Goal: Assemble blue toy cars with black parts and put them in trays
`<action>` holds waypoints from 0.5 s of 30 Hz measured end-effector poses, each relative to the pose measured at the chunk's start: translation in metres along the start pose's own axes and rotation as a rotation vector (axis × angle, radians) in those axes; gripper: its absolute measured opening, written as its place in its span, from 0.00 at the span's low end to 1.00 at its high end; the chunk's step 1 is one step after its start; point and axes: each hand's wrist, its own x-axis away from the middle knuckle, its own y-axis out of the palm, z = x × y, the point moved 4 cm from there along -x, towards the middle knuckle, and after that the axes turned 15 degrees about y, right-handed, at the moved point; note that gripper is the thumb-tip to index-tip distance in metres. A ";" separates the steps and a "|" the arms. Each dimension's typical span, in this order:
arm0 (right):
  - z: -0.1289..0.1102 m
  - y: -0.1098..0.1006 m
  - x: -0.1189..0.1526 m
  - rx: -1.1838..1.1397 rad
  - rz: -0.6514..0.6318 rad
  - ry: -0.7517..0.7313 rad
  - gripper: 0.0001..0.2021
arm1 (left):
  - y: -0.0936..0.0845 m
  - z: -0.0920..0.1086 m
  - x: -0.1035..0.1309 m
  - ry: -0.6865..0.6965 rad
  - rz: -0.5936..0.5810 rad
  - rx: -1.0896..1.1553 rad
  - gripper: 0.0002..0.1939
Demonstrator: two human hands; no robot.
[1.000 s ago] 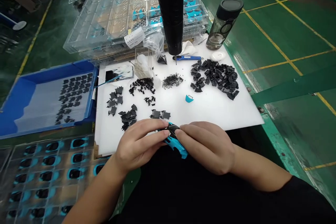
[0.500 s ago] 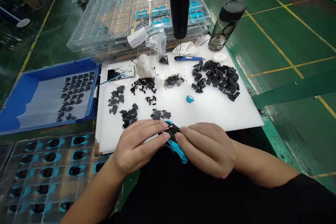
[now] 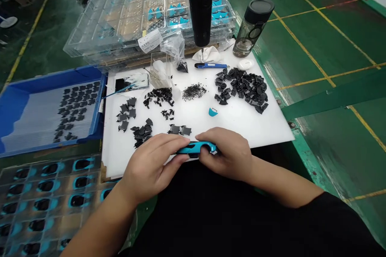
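A blue toy car body [image 3: 196, 148] is held level between both hands at the front edge of the white work board [image 3: 250, 128], its side with a rounded wheel arch facing up. My left hand [image 3: 155, 164] pinches its left end between thumb and fingers. My right hand [image 3: 227, 153] grips the other end, thumb by the wheel arch. Just beyond the hands lie a few flat dark plastic parts [image 3: 185, 130]. A small blue piece [image 3: 213, 112] with a thin dark frame rests farther up the board. The underside of the car body is hidden.
Piles of black parts [image 3: 247, 88] and tiny black pieces [image 3: 194, 91] cover parts of the board. A blue utility knife [image 3: 211, 65], a bottle [image 3: 253, 26] and clear trays [image 3: 126, 16] stand behind. A black screwdriver-like tool [image 3: 199, 8] hangs overhead. Left are a blue bin [image 3: 104, 122] and a tray of car bodies [image 3: 66, 223].
Both hands have turned the car body from a slant, with its dark middle showing, to level with its blue side up. The right hand has shifted its hold. The view has moved slightly.
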 end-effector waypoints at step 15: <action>0.038 0.022 0.001 -0.631 -0.489 1.111 0.04 | 0.008 -0.023 -0.011 -0.534 -0.059 0.072 0.15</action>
